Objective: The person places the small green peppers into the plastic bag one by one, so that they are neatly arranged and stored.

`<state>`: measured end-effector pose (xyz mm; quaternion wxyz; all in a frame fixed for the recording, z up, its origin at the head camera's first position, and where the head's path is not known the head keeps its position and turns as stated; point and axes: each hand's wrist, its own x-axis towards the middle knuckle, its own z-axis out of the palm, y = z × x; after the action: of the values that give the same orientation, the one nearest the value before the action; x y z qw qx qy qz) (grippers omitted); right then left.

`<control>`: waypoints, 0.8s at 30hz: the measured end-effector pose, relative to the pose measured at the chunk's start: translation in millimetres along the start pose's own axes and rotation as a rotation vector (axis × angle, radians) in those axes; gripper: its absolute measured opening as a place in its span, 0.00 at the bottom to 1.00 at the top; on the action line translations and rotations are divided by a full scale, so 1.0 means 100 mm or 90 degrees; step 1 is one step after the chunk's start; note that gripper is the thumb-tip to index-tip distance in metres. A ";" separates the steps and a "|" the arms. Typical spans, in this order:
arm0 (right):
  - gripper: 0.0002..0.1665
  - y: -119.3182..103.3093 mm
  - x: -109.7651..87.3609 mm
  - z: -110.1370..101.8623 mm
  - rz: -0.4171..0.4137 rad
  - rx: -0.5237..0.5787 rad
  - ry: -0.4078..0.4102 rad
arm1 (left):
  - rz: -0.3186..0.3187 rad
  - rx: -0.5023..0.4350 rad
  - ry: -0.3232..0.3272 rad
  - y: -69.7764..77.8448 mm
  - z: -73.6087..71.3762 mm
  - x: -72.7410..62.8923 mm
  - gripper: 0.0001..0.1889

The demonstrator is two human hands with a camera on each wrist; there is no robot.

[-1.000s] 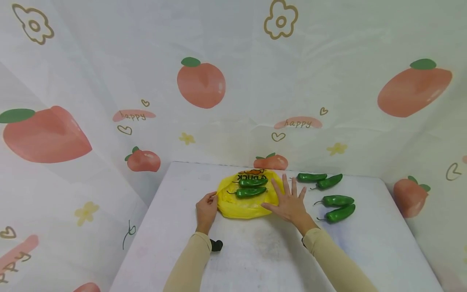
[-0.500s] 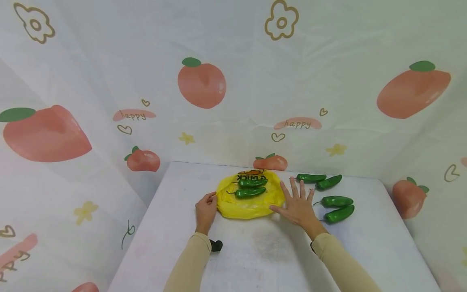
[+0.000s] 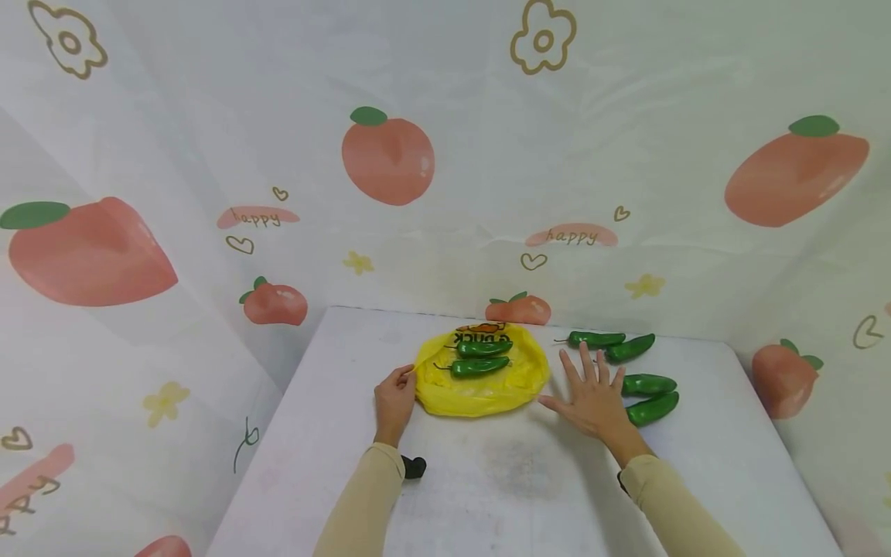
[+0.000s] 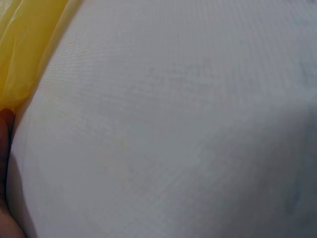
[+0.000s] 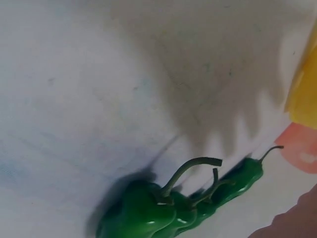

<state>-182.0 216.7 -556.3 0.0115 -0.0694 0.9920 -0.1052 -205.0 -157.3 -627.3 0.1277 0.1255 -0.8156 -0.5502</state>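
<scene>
A yellow plastic bag (image 3: 445,401) lies on the white table in the head view, with two green peppers (image 3: 480,367) on it. My left hand (image 3: 394,402) pinches the bag's left edge between thumb and fingers. To the right of the bag my right hand (image 3: 592,398) is spread, fingers apart and holding nothing, over the table. It overlaps the stem ends of two green peppers (image 3: 650,408) in this view. In the right wrist view green peppers (image 5: 143,210) with curved stems lie below the hand's shadow, and part of the bag (image 5: 304,99) shows at the right.
Two more green peppers (image 3: 596,339) lie near the table's back edge, right of the bag. A small black object (image 3: 414,467) shows beside the left wrist. A white cloth printed with peaches (image 3: 388,161) hangs behind and at the sides of the table (image 3: 487,495).
My right hand has moved right, off the bag's right side and towards the peppers, fingers still spread. The left hand keeps its pinch on the bag's edge.
</scene>
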 end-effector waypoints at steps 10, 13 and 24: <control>0.65 0.25 -0.09 -0.01 0.010 0.026 0.009 | 0.016 0.006 0.011 -0.02 0.01 0.01 0.11; 0.65 0.33 -0.15 -0.03 0.012 0.041 0.020 | 0.013 0.002 0.011 -0.01 0.01 0.00 0.11; 0.67 0.66 -0.30 -0.07 0.033 0.059 0.022 | 0.019 0.011 0.013 -0.04 0.02 0.00 0.11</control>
<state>-161.7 286.4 -563.2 0.0000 -0.0409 0.9876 -0.1518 -205.7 -157.8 -631.9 0.1430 0.1197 -0.8208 -0.5400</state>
